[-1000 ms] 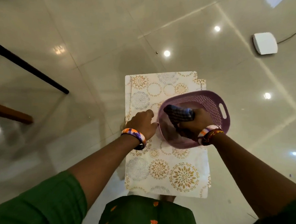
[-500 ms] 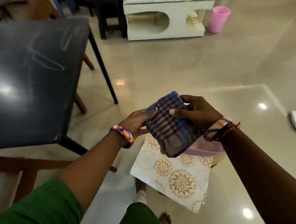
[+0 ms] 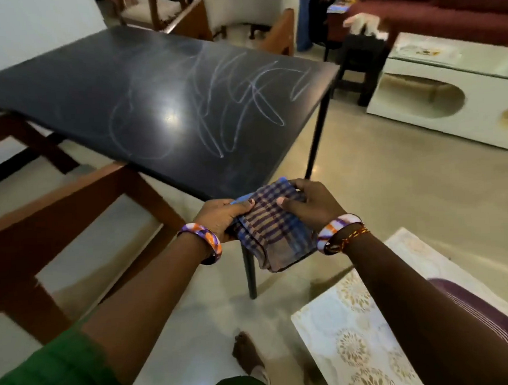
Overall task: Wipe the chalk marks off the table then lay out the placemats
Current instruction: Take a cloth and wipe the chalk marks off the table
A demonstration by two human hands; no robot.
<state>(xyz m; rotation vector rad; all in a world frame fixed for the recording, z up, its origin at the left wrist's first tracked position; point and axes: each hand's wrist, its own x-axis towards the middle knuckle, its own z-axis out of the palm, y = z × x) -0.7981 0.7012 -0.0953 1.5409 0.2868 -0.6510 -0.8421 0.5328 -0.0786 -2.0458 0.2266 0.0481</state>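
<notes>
Both hands hold a folded checked cloth [image 3: 274,226] in the air just short of the near corner of the black table [image 3: 76,84]. The left hand [image 3: 223,216] grips the cloth's left edge, thumb on top and fingers curled beneath; the right hand [image 3: 314,205] grips the right edge the same way, thumb pressed on the weave. The cloth's lower part hangs down between the two wrists. Each wrist wears an orange, purple and white bangle. From the cloth, the chalk marks [image 3: 226,98] lie at about 12 o'clock, white loops and long strokes across the right half of the tabletop. The placemats [image 3: 353,335], cream with gold flower medallions, lie on the floor at about 5 o'clock, partly hidden by the right forearm. A purple basket [image 3: 474,307] sits on them at their right side. A wooden chair frame [image 3: 69,209] stands at 9 o'clock.
</notes>
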